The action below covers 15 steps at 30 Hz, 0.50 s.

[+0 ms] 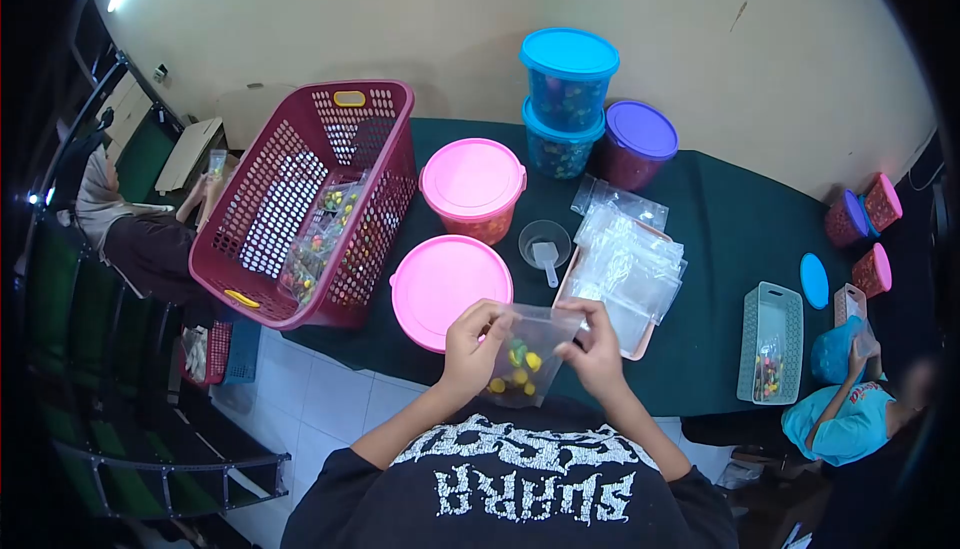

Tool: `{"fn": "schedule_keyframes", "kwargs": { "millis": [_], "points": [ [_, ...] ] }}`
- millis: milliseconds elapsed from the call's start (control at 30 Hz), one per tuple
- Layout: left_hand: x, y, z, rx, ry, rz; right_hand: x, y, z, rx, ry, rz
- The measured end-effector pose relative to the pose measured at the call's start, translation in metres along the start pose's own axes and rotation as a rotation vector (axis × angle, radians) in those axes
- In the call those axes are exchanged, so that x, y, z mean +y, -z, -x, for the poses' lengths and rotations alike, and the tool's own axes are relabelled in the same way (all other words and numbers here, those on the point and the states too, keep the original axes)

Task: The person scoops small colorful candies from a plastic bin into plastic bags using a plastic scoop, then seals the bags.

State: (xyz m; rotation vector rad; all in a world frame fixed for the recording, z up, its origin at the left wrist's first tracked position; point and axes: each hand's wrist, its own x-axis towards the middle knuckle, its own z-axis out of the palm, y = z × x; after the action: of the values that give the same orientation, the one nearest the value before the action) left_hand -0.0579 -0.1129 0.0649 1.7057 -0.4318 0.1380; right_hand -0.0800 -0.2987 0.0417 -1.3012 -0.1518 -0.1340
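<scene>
A clear plastic bag (540, 334) with several small yellow and green pieces in its lower part hangs in front of my chest. My left hand (470, 351) pinches its upper left side, and my right hand (594, 351) grips the upper right corner. Just beyond my left hand stands a tub with a pink lid (450, 291). Past my right hand lies a tray (637, 352) stacked with flat clear bags (625, 264). A clear round bowl with a white scoop (546, 257) sits between tub and tray.
At the left stands a maroon basket (372, 244) holding several filled bags (312, 254). Behind are another pink-lidded tub (472, 179), stacked blue-lidded tubs (568, 54) and a purple-lidded tub (640, 132). People work at both sides; a pale green basket (757, 334) is at the right.
</scene>
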Motion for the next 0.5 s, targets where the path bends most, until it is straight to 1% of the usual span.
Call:
{"fn": "schedule_keyframes", "kwargs": {
  "millis": [67, 100, 133, 167, 200, 267, 300, 333, 400, 433, 467, 500],
  "points": [
    [0.000, -0.003, 0.000, 0.081, 0.206, 0.099, 0.004, -0.004, 0.005, -0.199, -0.231, 0.148],
    [-0.004, -0.002, -0.001, 0.080, 0.207, 0.099, -0.002, -0.009, 0.006, -0.281, -0.304, 0.291],
    [-0.011, 0.000, -0.004, 0.077, 0.261, 0.181, -0.008, -0.014, 0.007, -0.363, -0.378, 0.433],
    [-0.015, 0.002, -0.005, 0.074, 0.315, 0.263, 0.011, -0.015, 0.014, -0.334, -0.414, 0.151],
    [-0.013, 0.004, -0.006, 0.074, 0.317, 0.263, 0.016, -0.014, 0.016, -0.333, -0.415, 0.149],
    [-0.008, 0.007, -0.008, 0.085, 0.448, 0.427, 0.020, -0.010, 0.019, -0.155, -0.469, -0.152],
    [-0.012, 0.009, -0.006, 0.036, 0.451, 0.411, 0.010, 0.000, 0.013, -0.125, -0.638, -0.241],
    [-0.017, 0.011, -0.004, 0.027, 0.452, 0.412, 0.027, 0.010, 0.013, -0.065, -0.552, -0.486],
    [-0.025, 0.011, 0.002, -0.082, 0.542, 0.398, 0.047, 0.022, 0.012, -0.018, -0.371, -0.901],
    [-0.029, 0.010, 0.005, -0.151, 0.576, 0.382, 0.027, -0.005, 0.007, 0.329, -0.429, -0.654],
    [-0.030, 0.010, 0.007, -0.166, 0.576, 0.383, 0.023, -0.008, 0.009, 0.342, -0.420, -0.655],
    [-0.030, 0.011, 0.008, -0.215, 0.608, 0.393, 0.020, -0.009, 0.011, 0.283, -0.444, -0.632]
  ]
}}
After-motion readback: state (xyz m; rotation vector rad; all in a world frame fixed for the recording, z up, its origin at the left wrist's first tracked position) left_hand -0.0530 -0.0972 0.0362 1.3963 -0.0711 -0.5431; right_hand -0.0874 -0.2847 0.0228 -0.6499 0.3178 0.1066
